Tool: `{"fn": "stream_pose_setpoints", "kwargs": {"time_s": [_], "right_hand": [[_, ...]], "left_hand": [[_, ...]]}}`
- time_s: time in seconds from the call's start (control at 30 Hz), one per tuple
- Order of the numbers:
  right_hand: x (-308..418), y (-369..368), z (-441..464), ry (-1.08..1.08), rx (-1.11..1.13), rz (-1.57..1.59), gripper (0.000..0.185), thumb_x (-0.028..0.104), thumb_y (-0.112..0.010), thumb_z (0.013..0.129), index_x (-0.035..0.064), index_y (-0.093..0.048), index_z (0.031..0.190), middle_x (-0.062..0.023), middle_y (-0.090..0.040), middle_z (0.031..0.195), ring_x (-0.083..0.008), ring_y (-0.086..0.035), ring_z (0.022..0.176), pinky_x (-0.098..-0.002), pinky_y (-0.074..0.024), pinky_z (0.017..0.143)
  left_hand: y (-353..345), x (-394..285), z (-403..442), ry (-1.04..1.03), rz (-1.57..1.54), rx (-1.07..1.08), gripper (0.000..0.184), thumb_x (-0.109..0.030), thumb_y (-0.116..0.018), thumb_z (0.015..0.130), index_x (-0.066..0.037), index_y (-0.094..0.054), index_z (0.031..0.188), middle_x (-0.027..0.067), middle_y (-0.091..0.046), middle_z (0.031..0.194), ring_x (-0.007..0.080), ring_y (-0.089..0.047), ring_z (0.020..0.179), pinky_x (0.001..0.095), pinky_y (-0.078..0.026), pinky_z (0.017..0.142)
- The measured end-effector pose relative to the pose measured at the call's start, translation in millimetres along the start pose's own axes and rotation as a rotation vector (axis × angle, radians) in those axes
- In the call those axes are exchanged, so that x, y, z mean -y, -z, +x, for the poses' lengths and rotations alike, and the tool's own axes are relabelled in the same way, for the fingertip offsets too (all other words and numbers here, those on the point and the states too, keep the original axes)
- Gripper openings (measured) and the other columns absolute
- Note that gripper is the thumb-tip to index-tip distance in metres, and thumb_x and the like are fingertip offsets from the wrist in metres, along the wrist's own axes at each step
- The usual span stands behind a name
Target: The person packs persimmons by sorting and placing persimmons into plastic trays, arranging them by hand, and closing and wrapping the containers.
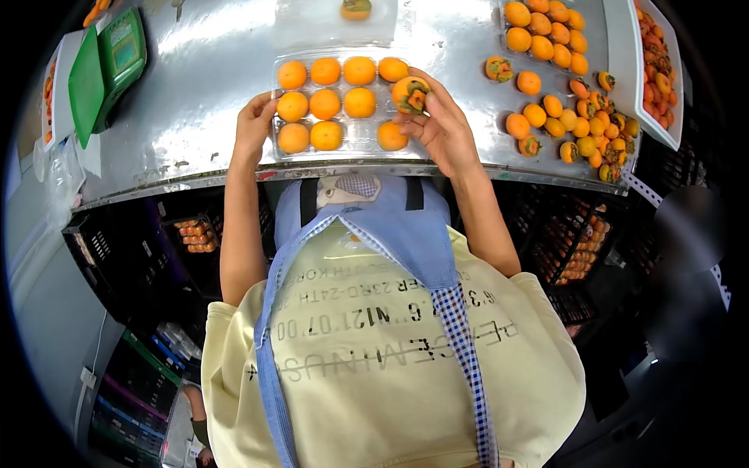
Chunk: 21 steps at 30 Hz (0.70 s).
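Observation:
A clear plastic tray (360, 136) with rows of moulded cups lies near the table's front edge. Orange persimmons (325, 104) sit in most of its cups, smooth side up; a cup in the front row is bare. My left hand (255, 127) pinches the tray's left edge between thumb and fingers. In my right hand (446, 129) is a single persimmon (410, 94), its green-brown calyx turned up and toward me. That hand hovers over the tray's right side, partly covering the middle and front cups there.
Loose persimmons (581, 125) spread over the metal table (211, 78) at right, below another filled tray (540, 35). A white crate (675, 136) of fruit stands far right. A green scale (113, 66) stands left. Another persimmon (356, 9) lies on clear plastic at the back.

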State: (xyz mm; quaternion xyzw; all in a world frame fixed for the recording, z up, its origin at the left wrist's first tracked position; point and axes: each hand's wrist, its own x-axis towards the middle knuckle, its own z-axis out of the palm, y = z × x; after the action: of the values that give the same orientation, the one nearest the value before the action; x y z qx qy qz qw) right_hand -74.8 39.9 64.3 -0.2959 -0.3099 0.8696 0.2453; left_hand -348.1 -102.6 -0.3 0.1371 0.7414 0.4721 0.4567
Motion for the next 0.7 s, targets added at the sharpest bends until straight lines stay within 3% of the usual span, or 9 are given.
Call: {"fn": "stream_pose_setpoints", "kwargs": {"time_s": [0.1, 0.17, 0.23, 0.3, 0.33, 0.43, 0.6, 0.7], "right_hand": [[-7.7, -12.5, 0.4, -0.034, 0.003, -0.085, 0.044, 0.015, -0.050, 0.093, 0.0024, -0.038, 0.133, -0.0146, -0.054, 0.113, -0.0235, -0.061, 0.092, -0.0290, -0.0520, 0.077], [-10.8, -23.0, 0.2, -0.069, -0.015, -0.178, 0.045, 0.016, -0.051, 0.092, 0.0015, -0.038, 0.133, -0.0145, -0.056, 0.111, -0.0220, -0.062, 0.089, -0.0281, -0.0519, 0.076], [-19.2, -29.6, 2.7, -0.071, 0.011, -0.256, 0.044, 0.016, -0.052, 0.092, 0.0011, -0.040, 0.131, -0.0125, -0.057, 0.109, -0.0190, -0.062, 0.087, -0.0269, -0.0520, 0.073], [-23.9, -38.7, 5.4, -0.071, 0.039, -0.316, 0.044, 0.016, -0.055, 0.091, 0.0004, -0.041, 0.130, -0.0111, -0.059, 0.107, -0.0170, -0.062, 0.086, -0.0263, -0.0517, 0.073], [-25.2, -45.7, 6.6, -0.068, 0.050, -0.333, 0.045, 0.014, -0.057, 0.089, -0.0001, -0.041, 0.129, -0.0108, -0.059, 0.106, -0.0165, -0.061, 0.087, -0.0263, -0.0514, 0.074], [-31.5, -65.0, 6.2, 0.002, 0.066, -0.361, 0.046, 0.008, -0.063, 0.085, 0.0009, -0.043, 0.126, -0.0097, -0.059, 0.107, -0.0141, -0.059, 0.090, -0.0258, -0.0504, 0.075], [-45.9, -78.2, 7.5, 0.132, 0.073, -0.410, 0.051, 0.004, -0.066, 0.081, 0.0033, -0.044, 0.127, -0.0085, -0.058, 0.109, -0.0149, -0.059, 0.094, -0.0257, -0.0505, 0.077], [-44.8, -78.1, 8.0, -0.001, 0.120, -0.292, 0.053, 0.001, -0.066, 0.079, 0.0031, -0.045, 0.127, -0.0087, -0.058, 0.111, -0.0163, -0.059, 0.098, -0.0269, -0.0508, 0.079]], "left_hand": [[25.9, 6.1, -3.7, 0.036, 0.277, -0.126, 0.035, -0.014, -0.061, 0.085, -0.002, -0.054, 0.117, 0.0071, -0.060, 0.092, 0.0125, -0.056, 0.077, 0.0265, -0.046, 0.066], [15.4, -11.6, -22.2, -0.484, 0.748, -0.379, 0.044, -0.014, -0.064, 0.083, -0.006, -0.050, 0.124, 0.0109, -0.057, 0.102, 0.0184, -0.055, 0.089, 0.0320, -0.048, 0.074], [-9.0, -48.9, -46.8, -0.543, 0.460, -0.154, 0.050, -0.012, -0.066, 0.080, -0.008, -0.048, 0.126, 0.0104, -0.055, 0.110, 0.0193, -0.054, 0.100, 0.0322, -0.045, 0.085], [-31.6, -78.5, -72.9, -0.419, 0.220, 0.242, 0.054, -0.005, -0.066, 0.077, -0.007, -0.047, 0.128, 0.0073, -0.054, 0.113, 0.0165, -0.054, 0.101, 0.0309, -0.045, 0.087], [-39.1, -76.7, -75.1, -0.449, 0.087, 0.349, 0.056, -0.010, -0.072, 0.074, -0.009, -0.050, 0.125, 0.0049, -0.057, 0.112, 0.0168, -0.054, 0.100, 0.0293, -0.045, 0.084], [-46.2, -80.1, -78.3, -0.529, 0.086, 0.343, 0.039, -0.006, -0.070, 0.075, -0.006, -0.060, 0.113, 0.0060, -0.058, 0.110, 0.0158, -0.058, 0.096, 0.0271, -0.049, 0.081], [-35.9, -67.7, -79.8, -0.448, -0.156, 0.304, 0.025, -0.002, -0.062, 0.082, -0.002, -0.061, 0.107, 0.0077, -0.060, 0.106, 0.0161, -0.060, 0.096, 0.0274, -0.050, 0.083], [-25.7, -64.4, -79.3, -0.406, -0.221, 0.304, 0.023, 0.000, -0.060, 0.084, 0.000, -0.061, 0.107, 0.0082, -0.060, 0.105, 0.0164, -0.060, 0.097, 0.0283, -0.049, 0.086]]}}
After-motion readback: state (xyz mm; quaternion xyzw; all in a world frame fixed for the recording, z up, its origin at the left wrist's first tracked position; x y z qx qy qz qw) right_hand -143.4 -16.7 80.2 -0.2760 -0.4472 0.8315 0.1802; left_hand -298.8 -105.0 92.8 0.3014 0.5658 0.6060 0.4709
